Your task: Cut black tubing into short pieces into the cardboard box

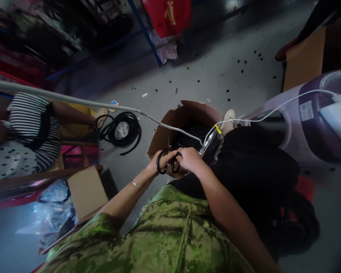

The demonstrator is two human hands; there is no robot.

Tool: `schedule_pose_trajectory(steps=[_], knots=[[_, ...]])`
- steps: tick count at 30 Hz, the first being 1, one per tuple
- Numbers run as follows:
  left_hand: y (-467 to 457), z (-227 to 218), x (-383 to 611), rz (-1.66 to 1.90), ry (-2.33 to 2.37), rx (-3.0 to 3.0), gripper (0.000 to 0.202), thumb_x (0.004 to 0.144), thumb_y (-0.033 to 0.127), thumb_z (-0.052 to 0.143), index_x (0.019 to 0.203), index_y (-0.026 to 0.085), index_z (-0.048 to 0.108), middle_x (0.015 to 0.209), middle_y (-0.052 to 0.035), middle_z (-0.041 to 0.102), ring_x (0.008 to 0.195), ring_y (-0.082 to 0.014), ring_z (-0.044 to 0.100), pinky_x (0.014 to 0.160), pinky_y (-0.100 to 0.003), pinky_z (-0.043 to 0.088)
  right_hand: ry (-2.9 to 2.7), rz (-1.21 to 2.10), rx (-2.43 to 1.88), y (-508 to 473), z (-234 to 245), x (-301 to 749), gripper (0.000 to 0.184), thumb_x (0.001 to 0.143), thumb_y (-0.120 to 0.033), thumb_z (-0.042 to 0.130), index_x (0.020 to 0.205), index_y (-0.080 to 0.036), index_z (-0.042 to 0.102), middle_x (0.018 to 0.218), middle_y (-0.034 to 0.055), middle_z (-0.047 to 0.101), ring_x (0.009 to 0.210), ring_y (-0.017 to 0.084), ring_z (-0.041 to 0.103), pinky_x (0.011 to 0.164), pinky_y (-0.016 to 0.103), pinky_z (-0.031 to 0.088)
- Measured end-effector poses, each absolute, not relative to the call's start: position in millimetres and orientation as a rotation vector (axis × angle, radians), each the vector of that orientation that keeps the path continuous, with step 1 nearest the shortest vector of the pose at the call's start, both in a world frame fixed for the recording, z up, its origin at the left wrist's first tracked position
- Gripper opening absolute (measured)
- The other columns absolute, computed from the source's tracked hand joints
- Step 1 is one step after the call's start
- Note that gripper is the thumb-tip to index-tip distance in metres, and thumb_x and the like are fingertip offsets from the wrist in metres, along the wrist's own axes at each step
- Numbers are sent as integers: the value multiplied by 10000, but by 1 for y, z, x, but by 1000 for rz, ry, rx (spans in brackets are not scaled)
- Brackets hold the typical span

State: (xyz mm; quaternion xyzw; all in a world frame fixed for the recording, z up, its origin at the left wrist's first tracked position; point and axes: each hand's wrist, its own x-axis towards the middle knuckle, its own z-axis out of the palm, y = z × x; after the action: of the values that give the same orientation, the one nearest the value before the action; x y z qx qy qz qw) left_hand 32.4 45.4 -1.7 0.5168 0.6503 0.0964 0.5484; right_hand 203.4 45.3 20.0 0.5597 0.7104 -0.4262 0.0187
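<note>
My left hand [155, 163] and my right hand [191, 158] meet over an open cardboard box [161, 138] that holds many small black pieces [191, 138]. Black-handled scissors [166, 161] sit between the two hands, blades pointing up and away from me. Fingers of the left hand are curled around one handle loop. The right hand is closed at the other loop, its fingertips hidden. A white cable [176, 129] crosses just above the box and the hands.
A coil of black hose [119, 129] lies on the grey floor left of the box. A seated person in a striped top [31, 125] is at the left. A purple appliance [315, 117] stands right; cardboard boxes [86, 191] and plastic bags lie lower left.
</note>
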Motion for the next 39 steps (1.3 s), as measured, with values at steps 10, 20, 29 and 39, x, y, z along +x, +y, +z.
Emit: schedule_pose_trajectory(steps=[10,20,29,39], knots=[[44,-8,32,340,1557,1145,489,784,613,617,623,151,625,608,-77,689,579,-165,610,582,-276,482,2102,-1311,1767,41,26,212,339,999,-354,490,1175,-185,724,1178,143,740,1132,254,680,901,311,488],[37,-8,19,51,1391,1597,419,844,534,529,784,158,703,801,-55,745,793,-221,675,747,-283,520,2000,-1201,2026,45,35,224,361,1042,-366,404,1167,-187,691,1104,142,752,1074,250,695,866,314,480],[35,-11,20,-49,1274,1803,332,893,442,484,820,161,646,771,-37,713,722,-186,646,687,-253,470,2071,-1193,1984,43,32,221,348,1033,-364,411,1108,-186,700,1053,133,757,1037,261,706,815,319,485],[32,-15,13,-100,1244,1981,320,934,450,479,851,180,629,772,-60,701,679,-184,628,642,-258,420,2058,-1218,1939,44,33,218,340,1026,-356,425,1126,-186,701,1069,123,759,1040,254,707,825,319,491]])
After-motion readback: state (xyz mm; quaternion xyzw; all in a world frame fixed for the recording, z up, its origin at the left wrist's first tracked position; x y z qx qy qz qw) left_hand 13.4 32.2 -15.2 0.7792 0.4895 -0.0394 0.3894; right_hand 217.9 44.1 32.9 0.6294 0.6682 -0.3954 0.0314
